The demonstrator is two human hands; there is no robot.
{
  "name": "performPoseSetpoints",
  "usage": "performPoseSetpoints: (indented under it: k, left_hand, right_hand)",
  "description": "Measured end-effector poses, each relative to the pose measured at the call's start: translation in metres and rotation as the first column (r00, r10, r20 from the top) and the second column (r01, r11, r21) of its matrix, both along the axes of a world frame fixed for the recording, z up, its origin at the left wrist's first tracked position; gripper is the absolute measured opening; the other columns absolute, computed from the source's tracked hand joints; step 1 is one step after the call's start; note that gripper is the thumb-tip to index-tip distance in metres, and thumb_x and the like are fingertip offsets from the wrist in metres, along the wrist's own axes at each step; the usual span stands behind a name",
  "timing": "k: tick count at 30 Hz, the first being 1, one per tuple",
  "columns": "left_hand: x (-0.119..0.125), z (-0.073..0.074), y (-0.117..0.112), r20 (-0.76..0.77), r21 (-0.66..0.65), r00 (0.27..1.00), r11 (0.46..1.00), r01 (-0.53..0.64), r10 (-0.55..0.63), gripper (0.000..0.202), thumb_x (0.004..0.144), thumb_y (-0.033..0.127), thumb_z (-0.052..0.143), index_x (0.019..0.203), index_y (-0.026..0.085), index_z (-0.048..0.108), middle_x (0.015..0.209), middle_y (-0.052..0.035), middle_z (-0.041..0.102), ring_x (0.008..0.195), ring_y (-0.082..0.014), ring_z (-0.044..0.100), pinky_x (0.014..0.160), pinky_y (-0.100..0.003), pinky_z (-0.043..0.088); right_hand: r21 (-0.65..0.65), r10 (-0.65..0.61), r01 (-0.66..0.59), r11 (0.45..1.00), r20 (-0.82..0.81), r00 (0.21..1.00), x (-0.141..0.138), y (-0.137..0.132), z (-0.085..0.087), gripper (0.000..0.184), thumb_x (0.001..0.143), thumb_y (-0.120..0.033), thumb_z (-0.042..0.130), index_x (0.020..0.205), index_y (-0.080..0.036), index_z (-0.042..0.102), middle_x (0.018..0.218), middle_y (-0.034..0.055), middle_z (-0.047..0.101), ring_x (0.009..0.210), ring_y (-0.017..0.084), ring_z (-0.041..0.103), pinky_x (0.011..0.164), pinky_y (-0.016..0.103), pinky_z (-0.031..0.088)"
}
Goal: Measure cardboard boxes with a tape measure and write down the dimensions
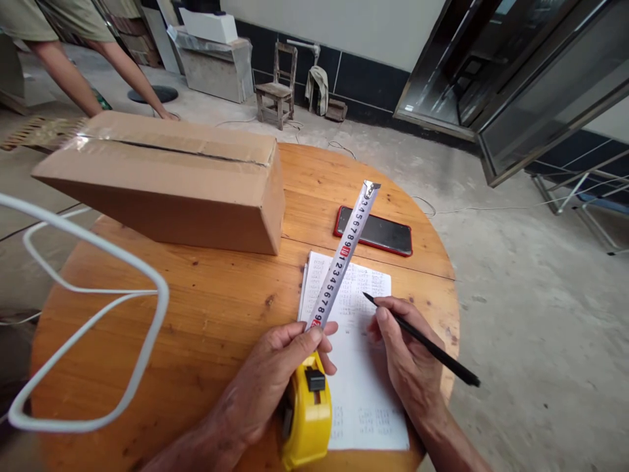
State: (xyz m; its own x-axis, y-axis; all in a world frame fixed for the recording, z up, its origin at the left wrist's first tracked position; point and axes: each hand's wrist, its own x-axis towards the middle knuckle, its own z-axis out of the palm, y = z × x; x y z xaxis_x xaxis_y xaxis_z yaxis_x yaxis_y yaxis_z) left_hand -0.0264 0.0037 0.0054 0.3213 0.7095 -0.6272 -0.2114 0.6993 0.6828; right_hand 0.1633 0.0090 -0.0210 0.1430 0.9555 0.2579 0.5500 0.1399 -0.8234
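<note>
My left hand [289, 357] grips a yellow tape measure [314, 423], its thumb pressed on the white blade. The blade [339, 262] sticks out up and to the right, past the 20 mark, with its metal hook at the far end. Between the fingers of my right hand [413, 351] is a black pen [437, 351], its tip pointing left above the paper. Sheets of paper [363, 373] with handwritten columns of figures lie under both hands. Beyond them rests a phone [388, 235] in a red case, partly crossed by the blade.
A closed cardboard box [196, 190] stands at the back left of the round wooden table [221, 288]. A white looped frame [147, 341] juts in at the left. Behind the box a person [73, 59] bends down. A small wooden chair [278, 88] is by the wall.
</note>
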Motion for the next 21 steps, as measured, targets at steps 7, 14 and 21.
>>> performPoseSetpoints:
  k: [7, 14, 21]
  left_hand:
    - [0.002, -0.005, -0.002, 0.107, 0.060, 0.993, 0.996, -0.063, 0.056, 0.030, 0.086, 0.038, 0.055, 0.070, 0.014, 0.064, 0.082, -0.0107, 0.072, 0.076, -0.0189, 0.063, 0.064, -0.025, 0.041]
    - [0.004, -0.004, -0.003, 0.177, 0.039, 0.976, 0.989, -0.139, 0.130, 0.027, 0.079, 0.042, 0.062, 0.070, 0.016, 0.060, 0.060, -0.0058, 0.070, 0.066, -0.0197, 0.065, 0.061, -0.026, 0.040]
    - [0.006, -0.008, -0.003, 0.217, 0.002, 0.956, 0.979, -0.202, 0.197, 0.031, 0.068, 0.046, 0.067, 0.071, 0.017, 0.060, 0.055, -0.0018, 0.065, 0.049, -0.0145, 0.058, 0.054, -0.025, 0.041]
  right_hand:
    - [0.075, 0.155, -0.261, 0.962, 0.637, 0.755, 0.010, 0.005, 0.006, 0.037, 0.091, -0.012, 0.036, 0.121, -0.020, 0.055, 0.115, 0.0122, 0.062, 0.108, 0.027, 0.057, 0.085, 0.044, 0.045]
    - [-0.010, 0.195, -0.336, 0.942, 0.830, 0.522, 0.016, -0.004, 0.000, 0.047, 0.082, -0.004, 0.038, 0.122, -0.019, 0.057, 0.125, 0.0161, 0.056, 0.112, 0.030, 0.054, 0.084, 0.046, 0.044]
    - [0.051, 0.216, -0.542, 0.839, 0.883, 0.418, 0.018, -0.040, -0.019, 0.053, 0.083, -0.040, 0.050, 0.133, -0.022, 0.049, 0.138, 0.0151, 0.047, 0.119, 0.035, 0.050, 0.086, 0.048, 0.045]
